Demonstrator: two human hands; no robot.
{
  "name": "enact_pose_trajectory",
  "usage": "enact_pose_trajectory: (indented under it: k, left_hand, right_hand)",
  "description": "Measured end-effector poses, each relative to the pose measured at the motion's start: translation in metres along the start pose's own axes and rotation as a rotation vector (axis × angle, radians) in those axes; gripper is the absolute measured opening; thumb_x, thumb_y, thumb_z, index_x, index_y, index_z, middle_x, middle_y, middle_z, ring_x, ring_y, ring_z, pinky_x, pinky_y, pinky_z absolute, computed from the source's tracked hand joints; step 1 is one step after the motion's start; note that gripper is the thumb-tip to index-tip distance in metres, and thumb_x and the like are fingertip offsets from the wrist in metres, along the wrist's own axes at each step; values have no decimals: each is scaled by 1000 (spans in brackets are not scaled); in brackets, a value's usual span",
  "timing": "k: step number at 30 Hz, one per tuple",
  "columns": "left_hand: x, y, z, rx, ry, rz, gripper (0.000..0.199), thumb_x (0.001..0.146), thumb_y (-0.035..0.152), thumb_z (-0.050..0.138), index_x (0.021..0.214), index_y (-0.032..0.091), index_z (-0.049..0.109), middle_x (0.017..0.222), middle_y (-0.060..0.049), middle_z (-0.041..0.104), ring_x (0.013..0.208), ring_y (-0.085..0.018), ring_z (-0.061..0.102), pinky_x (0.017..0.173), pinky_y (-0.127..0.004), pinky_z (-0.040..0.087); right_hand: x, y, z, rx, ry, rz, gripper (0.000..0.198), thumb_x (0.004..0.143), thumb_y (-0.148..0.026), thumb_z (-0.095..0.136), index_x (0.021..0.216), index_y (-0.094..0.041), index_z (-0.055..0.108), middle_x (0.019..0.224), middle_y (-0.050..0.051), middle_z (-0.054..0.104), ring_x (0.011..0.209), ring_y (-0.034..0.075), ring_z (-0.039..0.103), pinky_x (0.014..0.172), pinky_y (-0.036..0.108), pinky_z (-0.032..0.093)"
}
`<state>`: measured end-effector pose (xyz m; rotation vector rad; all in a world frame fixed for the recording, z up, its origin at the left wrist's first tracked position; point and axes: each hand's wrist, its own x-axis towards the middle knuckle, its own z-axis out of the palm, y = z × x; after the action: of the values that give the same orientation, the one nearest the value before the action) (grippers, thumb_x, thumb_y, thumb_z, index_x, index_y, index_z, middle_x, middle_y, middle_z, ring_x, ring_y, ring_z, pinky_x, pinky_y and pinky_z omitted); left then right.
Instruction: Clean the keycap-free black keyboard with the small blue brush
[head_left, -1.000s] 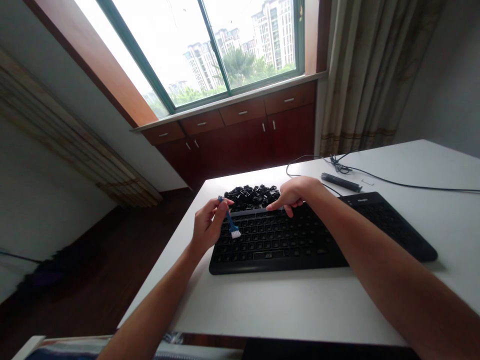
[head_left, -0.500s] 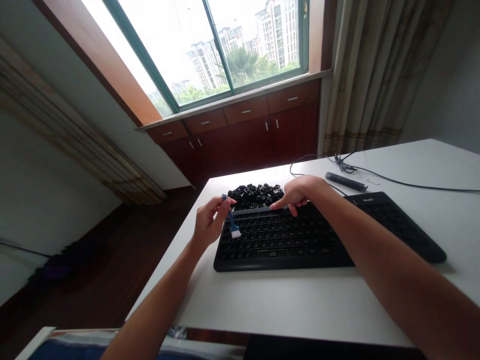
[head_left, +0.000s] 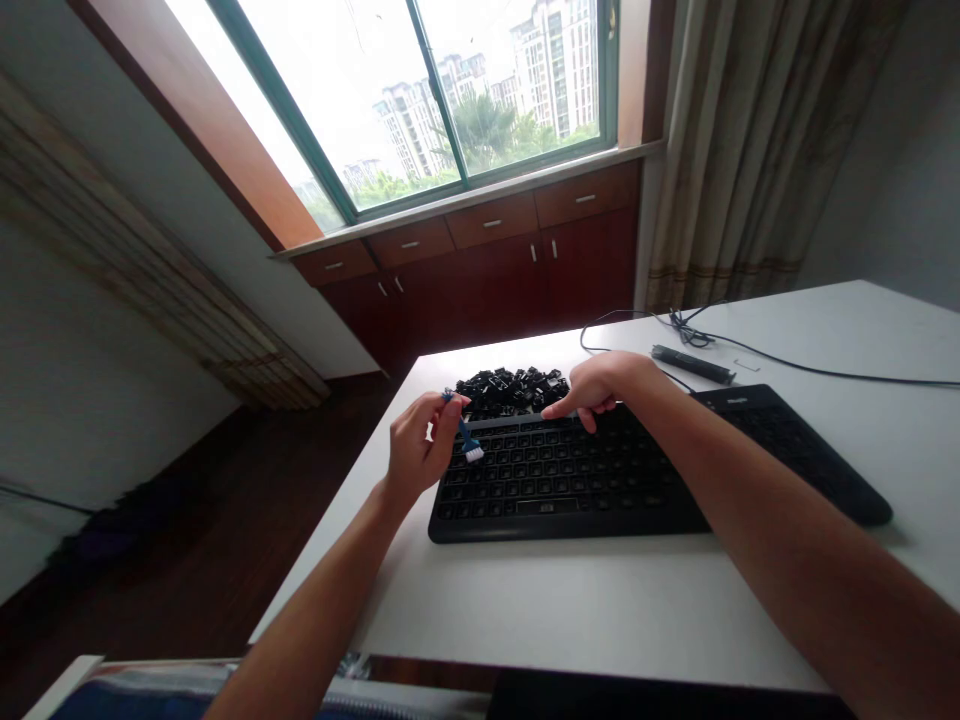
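My left hand (head_left: 421,440) pinches a small blue brush (head_left: 466,434) by its handle, the white bristles pointing down over the left side of a black keyboard (head_left: 517,533). The keyboard has bare key sockets where its keycaps are off. On its back edge rests my right hand (head_left: 598,385), fingers bent and gripping that edge; part of the grip is hidden. Directly behind the keyboard, between my hands, lies a heap of loose black keycaps (head_left: 510,388).
The white table (head_left: 570,610) carries a dark bar-shaped piece (head_left: 691,364), a thin bent wire (head_left: 745,366) and a black cable (head_left: 810,370) at the back right. Beyond the table stands a red-brown cabinet (head_left: 465,280) under a window.
The brush has risen slightly towards the keyboard's back edge, and its bristles have shifted a little. My right hand stays in place on the keyboard.
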<state>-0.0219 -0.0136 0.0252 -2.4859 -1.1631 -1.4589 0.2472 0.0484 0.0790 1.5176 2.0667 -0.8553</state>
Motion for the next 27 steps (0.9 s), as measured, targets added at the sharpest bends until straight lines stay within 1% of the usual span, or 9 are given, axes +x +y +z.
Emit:
enact_pose_trajectory:
  k: [3, 5, 7, 11, 15, 19, 22, 25, 27]
  left_hand:
    - [1, -1, 0, 80, -50, 106, 18, 90, 18, 59, 106, 18, 69, 90, -6, 69, 66, -10, 58, 60, -23, 48]
    - [1, -1, 0, 125, -42, 157, 23, 89, 15, 61, 110, 20, 69, 95, -6, 69, 75, -12, 62, 64, -23, 50]
    - [1, -1, 0, 138, -30, 181, 23, 88, 14, 62, 108, 20, 69, 94, -6, 69, 79, -13, 63, 67, -24, 51]
    - [0, 1, -1, 41, -24, 99, 13, 90, 16, 57, 100, 17, 66, 84, -5, 68, 69, -12, 60, 63, -25, 49]
    - [0, 1, 0, -23, -26, 50, 12, 91, 17, 56, 97, 16, 66, 79, -4, 65, 65, -13, 58, 63, -26, 49]
    - [1, -2, 4, 65, -39, 72, 21, 90, 19, 59, 108, 18, 69, 84, -6, 65, 70, -13, 57, 59, -25, 46]
    - [1, -5, 6, 109, 11, 73, 27, 90, 20, 61, 116, 21, 69, 84, -5, 63, 71, -13, 56, 56, -23, 44]
    - [0, -5, 6, 149, 86, 98, 27, 88, 20, 63, 114, 25, 70, 89, -4, 62, 73, -12, 56, 58, -24, 46]
    - [0, -3, 5, 157, 101, 107, 25, 87, 19, 64, 111, 24, 71, 88, -4, 63, 71, -12, 56, 61, -25, 47]
  right_hand:
    - [-1, -1, 0, -2, 1, 0, 76, 68, -87, 45, 64, -18, 76, 65, 2, 47, 61, 14, 45, 66, 33, 41]
    - [-2, -1, 0, -3, 7, 0, 75, 68, -87, 45, 64, -18, 76, 64, 2, 47, 61, 14, 45, 66, 33, 41]
    - [-3, -1, 1, -3, 15, 3, 75, 69, -87, 45, 64, -18, 76, 64, 3, 47, 61, 14, 45, 65, 33, 41]
    - [-4, -1, 1, 0, 19, 5, 74, 70, -85, 45, 62, -18, 75, 63, 3, 48, 62, 14, 46, 65, 33, 41]
    - [-7, -3, 0, 2, 18, 8, 71, 73, -82, 46, 62, -19, 75, 64, 3, 48, 63, 14, 46, 66, 33, 41]
    - [-9, -4, 0, 8, 22, 7, 69, 75, -80, 47, 61, -18, 74, 66, 3, 50, 63, 14, 46, 67, 33, 41]
    - [-9, -3, 0, 11, 23, 3, 67, 75, -79, 49, 60, -18, 74, 66, 4, 50, 63, 14, 46, 67, 33, 41]
    - [-8, -3, 0, 11, 23, 5, 68, 75, -79, 49, 60, -18, 75, 66, 4, 50, 62, 14, 46, 66, 33, 41]
    - [-7, -3, 0, 11, 26, 5, 68, 75, -79, 49, 59, -18, 75, 66, 3, 50, 62, 13, 46, 66, 33, 41]
